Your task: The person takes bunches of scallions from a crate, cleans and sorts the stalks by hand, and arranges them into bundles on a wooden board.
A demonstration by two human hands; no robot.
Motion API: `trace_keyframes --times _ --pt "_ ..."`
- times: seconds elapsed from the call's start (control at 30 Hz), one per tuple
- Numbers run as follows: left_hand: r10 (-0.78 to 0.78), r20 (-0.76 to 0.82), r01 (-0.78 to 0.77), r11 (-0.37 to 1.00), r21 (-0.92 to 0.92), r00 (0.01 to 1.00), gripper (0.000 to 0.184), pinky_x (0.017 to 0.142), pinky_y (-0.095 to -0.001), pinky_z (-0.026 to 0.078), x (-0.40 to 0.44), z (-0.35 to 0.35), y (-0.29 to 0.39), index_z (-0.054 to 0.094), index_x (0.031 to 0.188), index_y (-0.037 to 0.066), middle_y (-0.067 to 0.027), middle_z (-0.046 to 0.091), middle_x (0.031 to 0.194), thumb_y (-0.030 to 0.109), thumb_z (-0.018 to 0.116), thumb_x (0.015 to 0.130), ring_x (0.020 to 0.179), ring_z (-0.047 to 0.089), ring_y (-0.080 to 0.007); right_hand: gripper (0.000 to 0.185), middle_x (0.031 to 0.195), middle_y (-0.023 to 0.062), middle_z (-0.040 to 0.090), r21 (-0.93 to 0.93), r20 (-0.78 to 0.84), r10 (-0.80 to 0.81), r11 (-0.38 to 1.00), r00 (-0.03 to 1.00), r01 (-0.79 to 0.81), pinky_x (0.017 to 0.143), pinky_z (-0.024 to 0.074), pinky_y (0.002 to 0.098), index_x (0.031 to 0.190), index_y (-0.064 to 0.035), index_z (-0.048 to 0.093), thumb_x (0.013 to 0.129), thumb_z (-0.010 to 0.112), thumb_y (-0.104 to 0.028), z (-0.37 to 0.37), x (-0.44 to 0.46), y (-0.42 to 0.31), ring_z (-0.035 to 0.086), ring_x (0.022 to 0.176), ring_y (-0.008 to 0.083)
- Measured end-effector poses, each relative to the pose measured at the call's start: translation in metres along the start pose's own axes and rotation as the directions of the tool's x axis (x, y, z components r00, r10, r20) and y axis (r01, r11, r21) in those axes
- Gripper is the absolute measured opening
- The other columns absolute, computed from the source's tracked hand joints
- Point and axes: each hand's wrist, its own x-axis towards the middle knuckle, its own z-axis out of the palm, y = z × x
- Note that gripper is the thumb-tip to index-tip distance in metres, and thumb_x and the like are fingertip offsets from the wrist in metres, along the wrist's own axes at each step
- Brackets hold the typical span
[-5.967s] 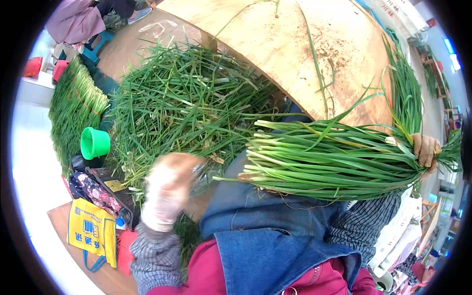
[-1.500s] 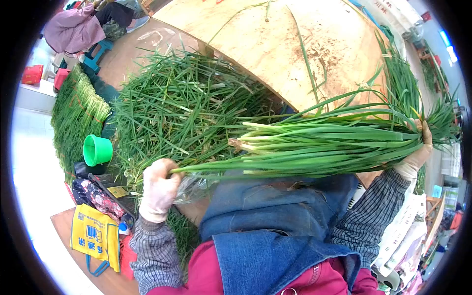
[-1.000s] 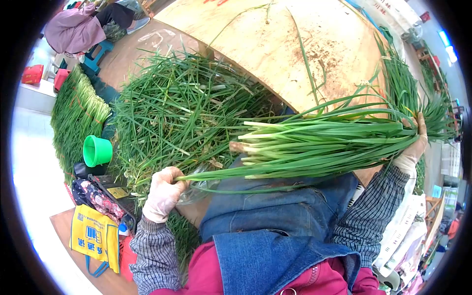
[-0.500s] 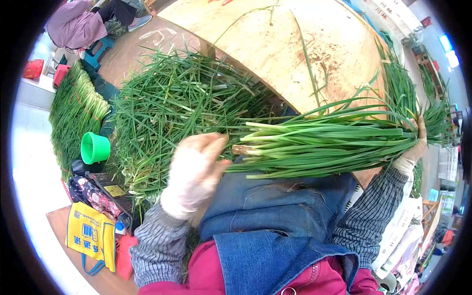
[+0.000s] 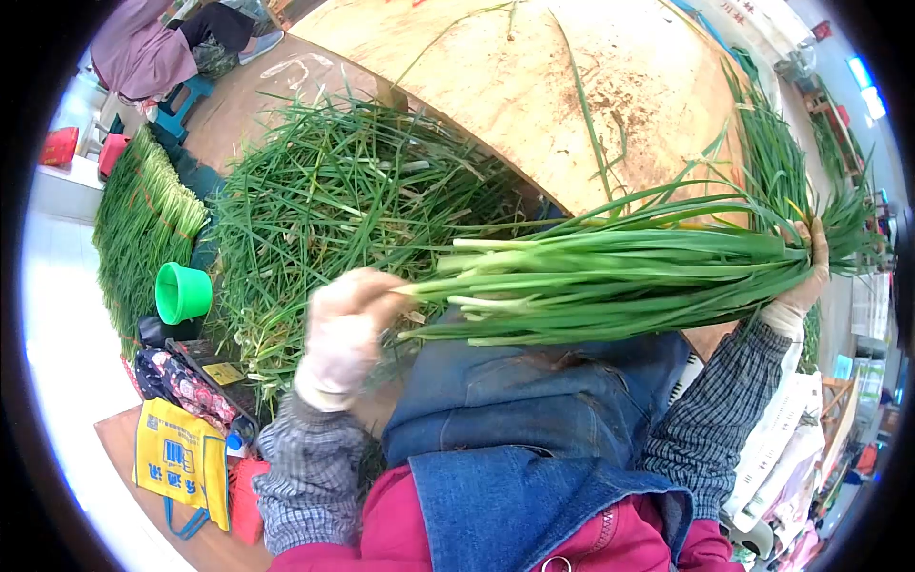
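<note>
A bundle of garlic chives lies sideways above my lap, its pale cut ends to the left and its green leaves to the right. Wrapped around the leafy end is my right hand, in a thin pale glove. My left hand, also gloved and a little blurred, pinches the pale end of a chive stalk that sticks out past the others. Under and behind the bundle, a large heap of loose chive leaves spreads out on the left.
A wooden board with dirt and stray leaves stands ahead. On the left are tied chive bundles, a green bucket and a yellow bag. A person sits at the far left. More chives lie on the right.
My left hand has moved slightly left and down, and its fingers have closed on a stalk end that now stretches out of the bundle. My right hand keeps its hold.
</note>
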Motion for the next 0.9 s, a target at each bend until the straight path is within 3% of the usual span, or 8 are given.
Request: trace_keyframes --times 0.2,0.3,0.4,0.47,0.5,0.63,0.77,0.9 --pt "-0.282 -0.465 0.466 0.812 0.35 0.84 0.012 0.054 -0.031 0.044 -0.052 -0.173 -0.084 0.068 0.078 0.004 -0.0042 0.06 0.06 0.009 0.058 0.074 0.051 0.052 -0.0191 0.017 0.071 0.0032 0.051 -0.1 -0.377 -0.091 0.993 0.922 0.057 0.068 0.0469 0.0308 0.093 -0.0016 0.059 0.09 0.05 -0.016 0.048 -0.005 0.008 0.052 0.068 0.0167" --pt "0.019 -0.462 0.462 -0.099 0.881 0.887 0.016 0.065 -0.04 0.047 -0.085 -0.198 -0.118 0.068 0.08 0.005 -0.0115 0.062 0.078 0.007 0.06 0.067 0.073 0.057 -0.0295 0.015 0.07 0.0021 0.047 -0.031 -0.42 -0.076 0.997 0.904 0.069 0.069 0.0434 0.0311 0.089 -0.0029 0.058 0.09 0.05 -0.015 0.058 -0.005 0.009 0.047 0.069 0.016" --pt "0.391 -0.145 -0.027 0.402 0.915 0.909 0.024 0.075 -0.0363 0.046 -0.05 -0.117 -0.085 0.064 0.093 0.007 -0.0097 0.061 0.085 0.001 0.063 0.069 0.082 0.056 -0.0274 0.016 0.068 0.0014 0.042 0.02 -0.426 -0.055 0.997 0.903 0.07 0.068 0.0385 0.031 0.082 -0.0039 0.054 0.09 0.049 -0.017 0.071 -0.007 0.008 0.042 0.067 0.016" --pt "0.487 -0.011 -0.398 0.727 0.56 0.874 0.023 0.071 -0.0338 0.048 -0.022 -0.042 -0.047 0.062 0.092 0.006 -0.0101 0.062 0.085 -0.005 0.063 0.071 0.079 0.059 -0.0265 0.017 0.068 0.0018 0.042 0.062 -0.404 -0.015 0.997 0.915 0.044 0.068 0.0389 0.0312 0.081 -0.0033 0.053 0.09 0.049 -0.018 0.062 -0.006 0.007 0.042 0.067 0.0165" --pt "0.513 0.062 -0.483 0.751 0.451 0.856 0.02 0.069 -0.0318 0.05 -0.013 -0.008 -0.019 0.065 0.093 0.007 -0.0102 0.063 0.086 0.0 0.064 0.074 0.078 0.061 -0.0242 0.021 0.068 0.0028 0.043 0.186 -0.02 0.115 0.976 0.993 -0.11 0.071 0.0406 0.0317 0.075 -0.0048 0.049 0.09 0.049 -0.019 0.034 -0.003 0.002 0.044 0.068 0.0174" --pt "0.539 0.245 -0.534 0.484 0.693 0.806 0.014 0.049 -0.0343 0.043 0.022 0.074 -0.007 0.058 0.084 0.009 -0.005 0.052 0.063 0.017 0.065 0.075 0.055 0.054 -0.022 0.027 0.067 0.0029 0.043 -0.135 -0.548 -0.124 0.989 0.827 0.059 0.069 0.0398 0.0322 0.067 -0.0093 0.04 0.091 0.048 -0.021 0.095 -0.012 0.008 0.045 0.069 0.0179" --pt "0.599 0.265 -0.599 0.466 0.651 0.755 0.005 0.048 -0.0352 0.043 0.042 0.084 -0.025 0.054 0.075 0.007 -0.0067 0.05 0.06 0.006 0.058 0.073 0.052 0.053 -0.0227 0.027 0.066 0.0021 0.04 0.197 -0.035 0.128 0.973 0.991 -0.119 0.067 0.0375 0.0316 0.068 -0.0099 0.041 0.091 0.048 -0.022 0.032 -0.003 0.001 0.042 0.067 0.0169" --pt "0.756 0.111 -0.513 0.321 0.796 0.645 0.006 0.041 -0.0303 0.041 0.02 -0.007 -0.051 0.054 0.072 0.008 -0.0039 0.049 0.057 0.002 0.054 0.071 0.046 0.048 -0.019 0.027 0.066 0.0016 0.038 0.063 -0.443 0.032 0.998 0.896 -0.004 0.067 0.0349 0.0313 0.068 -0.0105 0.039 0.091 0.047 -0.022 0.074 -0.01 0.005 0.039 0.066 0.0163"
